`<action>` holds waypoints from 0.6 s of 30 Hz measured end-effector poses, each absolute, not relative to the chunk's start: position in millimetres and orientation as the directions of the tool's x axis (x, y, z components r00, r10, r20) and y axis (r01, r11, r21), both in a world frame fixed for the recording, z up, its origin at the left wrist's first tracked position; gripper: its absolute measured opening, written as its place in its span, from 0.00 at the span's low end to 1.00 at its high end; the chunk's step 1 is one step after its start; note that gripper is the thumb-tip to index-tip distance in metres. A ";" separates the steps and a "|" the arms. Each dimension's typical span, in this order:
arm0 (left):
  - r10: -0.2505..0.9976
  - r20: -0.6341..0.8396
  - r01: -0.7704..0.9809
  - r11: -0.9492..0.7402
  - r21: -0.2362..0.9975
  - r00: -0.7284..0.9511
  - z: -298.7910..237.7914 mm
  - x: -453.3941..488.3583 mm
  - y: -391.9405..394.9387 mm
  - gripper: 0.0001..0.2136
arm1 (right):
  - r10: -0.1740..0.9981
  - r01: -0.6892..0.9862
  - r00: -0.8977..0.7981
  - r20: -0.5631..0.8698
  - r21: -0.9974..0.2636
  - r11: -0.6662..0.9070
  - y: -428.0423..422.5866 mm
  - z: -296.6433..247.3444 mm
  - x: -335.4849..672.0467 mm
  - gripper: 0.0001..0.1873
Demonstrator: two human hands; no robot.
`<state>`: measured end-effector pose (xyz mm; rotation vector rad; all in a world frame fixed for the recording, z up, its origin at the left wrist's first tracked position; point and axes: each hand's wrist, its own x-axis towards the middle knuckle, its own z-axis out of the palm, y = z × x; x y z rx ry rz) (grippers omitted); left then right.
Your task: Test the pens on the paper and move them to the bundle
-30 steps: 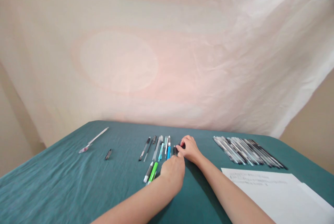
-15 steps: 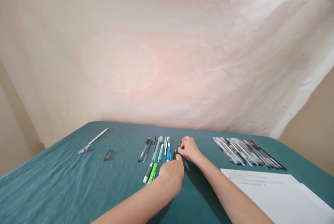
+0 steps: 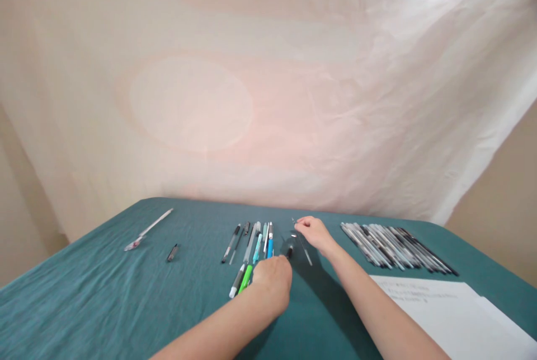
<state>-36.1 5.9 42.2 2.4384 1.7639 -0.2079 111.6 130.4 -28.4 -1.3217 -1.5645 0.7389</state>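
Observation:
My left hand point(image 3: 273, 281) is closed around a black pen part point(image 3: 289, 252), most of which the fingers hide. A small pale piece shows just beyond it, blurred. To the right, my right hand point(image 3: 314, 232) pinches a thin pen refill point(image 3: 306, 253) near its upper end; the clear tube slants down toward me. Left of my hands lies a loose group of pens, among them a blue and white pen point(image 3: 271, 242), a light blue pen point(image 3: 257, 249), a green pen point(image 3: 245, 279) and a grey pen with a white end point(image 3: 236, 281).
A tight row of clear and black pens point(image 3: 398, 247) lies at the right. Printed white sheets point(image 3: 444, 315) are at the front right. A small dark pen cap point(image 3: 172, 252) and a long white stick-like item point(image 3: 153, 224) rest on the green cloth point(image 3: 104, 293) at left.
My right hand has moved away from my left, up and to the right, with the refill. More of the refill and the black pen part now shows between the hands.

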 end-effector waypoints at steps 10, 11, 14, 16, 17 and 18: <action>0.904 -0.068 0.901 -0.412 0.134 0.423 31.9 -46.2 18.1 0.09 | 0.973 -0.252 0.163 0.162 -0.947 0.200 144.5 -12.2 149.0 0.14; 0.902 0.012 0.878 -0.424 0.220 0.432 24.8 -45.0 20.9 0.08 | 0.970 -0.294 0.178 0.164 -0.932 0.211 145.4 -8.5 153.4 0.13; 0.899 0.148 0.782 -0.433 0.448 0.413 1.6 -38.0 27.3 0.07 | 0.961 -0.385 0.210 0.178 -0.889 0.249 145.9 7.2 167.0 0.12; 0.904 0.166 0.721 -0.417 0.554 0.395 -10.9 -32.5 28.8 0.07 | 0.956 -0.421 0.220 0.197 -0.865 0.275 143.3 20.0 174.6 0.13; 0.901 0.177 0.686 -0.418 0.595 0.395 -15.3 -30.2 28.9 0.07 | 0.953 -0.433 0.221 0.208 -0.855 0.286 141.1 26.5 177.3 0.13; 0.899 0.191 0.650 -0.419 0.634 0.394 -18.6 -28.4 28.8 0.08 | 0.951 -0.441 0.219 0.220 -0.847 0.297 138.4 32.6 179.0 0.14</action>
